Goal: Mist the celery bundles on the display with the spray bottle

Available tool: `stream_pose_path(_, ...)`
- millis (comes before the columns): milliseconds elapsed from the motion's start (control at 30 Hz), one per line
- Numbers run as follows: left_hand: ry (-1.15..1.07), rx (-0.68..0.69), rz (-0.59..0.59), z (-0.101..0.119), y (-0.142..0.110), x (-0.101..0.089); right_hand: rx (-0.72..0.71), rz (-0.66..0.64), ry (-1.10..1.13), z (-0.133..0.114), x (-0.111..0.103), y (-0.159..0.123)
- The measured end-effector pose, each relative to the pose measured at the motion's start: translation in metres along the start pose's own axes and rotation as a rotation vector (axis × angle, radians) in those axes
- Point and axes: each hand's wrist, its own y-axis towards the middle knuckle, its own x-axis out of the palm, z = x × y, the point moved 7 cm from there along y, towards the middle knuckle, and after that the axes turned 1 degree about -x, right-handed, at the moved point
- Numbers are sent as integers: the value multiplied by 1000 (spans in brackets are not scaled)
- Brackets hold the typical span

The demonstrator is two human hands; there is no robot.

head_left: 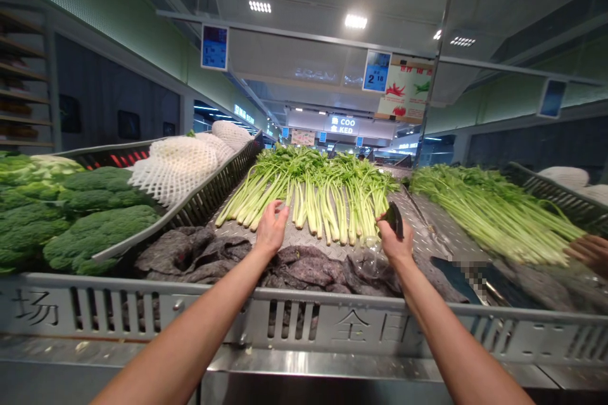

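**Both our hands are right at the celery stalks!**
Our left hand (272, 228) is open and empty beside the pale stems of the celery (308, 196); our right hand (394, 239) is closed on a small black object (394, 219), unclear what, over the chequered steel tray (294, 243).

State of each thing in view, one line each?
left hand, open, just above celery butts
right hand, pinching a dark object
celery, bunches laid flat on diamond-plate tray
broccoli, heaped, unwrapped
foam-netted produce, stacked in slanted crate
grey cloth, crumpled
plastic bag, crumpled
co-worker's hand, at far-right celery
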Motion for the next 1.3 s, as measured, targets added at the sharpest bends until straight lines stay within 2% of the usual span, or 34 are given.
stream_pose_path(433,38,66,-12,2,-2,4,-20,-7,45,4,3,0)
stream_pose_path(633,56,77,-15,2,-1,4,-23,-52,-17,1,5,-1)
stream_pose_path(800,68,100,-20,3,-2,6,-21,-30,-68,-1,2,-1)
stream_pose_path(1000,85,123,-23,4,-3,7,-26,-16,-64,2,2,-1)
stream_pose_path(1300,93,128,-21,5,-3,8,-34,-68,0,3,6,0)
